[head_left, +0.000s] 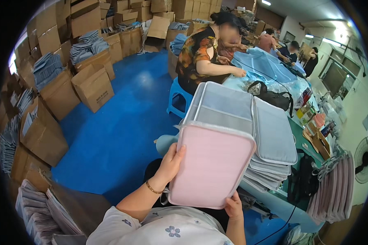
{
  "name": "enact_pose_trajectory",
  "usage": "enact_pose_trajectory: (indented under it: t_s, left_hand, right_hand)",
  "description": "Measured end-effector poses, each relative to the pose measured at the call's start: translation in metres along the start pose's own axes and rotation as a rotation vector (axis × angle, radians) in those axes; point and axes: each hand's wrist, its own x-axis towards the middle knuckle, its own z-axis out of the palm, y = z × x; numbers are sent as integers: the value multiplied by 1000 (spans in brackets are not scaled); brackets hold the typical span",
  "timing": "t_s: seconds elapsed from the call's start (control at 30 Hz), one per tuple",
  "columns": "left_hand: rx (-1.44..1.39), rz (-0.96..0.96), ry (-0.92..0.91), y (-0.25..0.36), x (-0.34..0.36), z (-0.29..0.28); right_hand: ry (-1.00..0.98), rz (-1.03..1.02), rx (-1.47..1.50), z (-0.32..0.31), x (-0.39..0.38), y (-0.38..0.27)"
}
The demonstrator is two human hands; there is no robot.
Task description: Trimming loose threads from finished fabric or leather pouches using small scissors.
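Observation:
In front of my body I hold a flat pink fabric case point(215, 165) with rounded corners and a pale piped edge. My left hand point(169, 165) grips its left side, thumb on the pink face and fingers behind. At the lower right corner, my right hand point(234, 205) pinches the edge. Grey mesh panels point(225, 107) with piped edges rise beyond the pink face; whether they are joined to it I cannot tell. Just right of it lies a stack of similar grey cases point(274, 132) on the table.
Pink cases point(334, 190) stand bundled at the table's right end, near a fan point(363, 160). A black bag point(270, 96) lies farther along. A co-worker point(202, 57) sits on a blue stool point(178, 98) handling blue fabric point(261, 64). Cartons point(93, 87) of folded goods line the left.

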Motion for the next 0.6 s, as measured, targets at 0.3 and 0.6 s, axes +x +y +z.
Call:
enact_pose_trajectory:
  t_s: [0.3,0.6]
  left_hand:
    - [678,641,-105,56,-41,13]
    - [979,582,-470,53,-59,26]
  right_hand:
    - [241,-1281,-804,102,3,-81]
    - [307,-925,-894,97,22,-21]
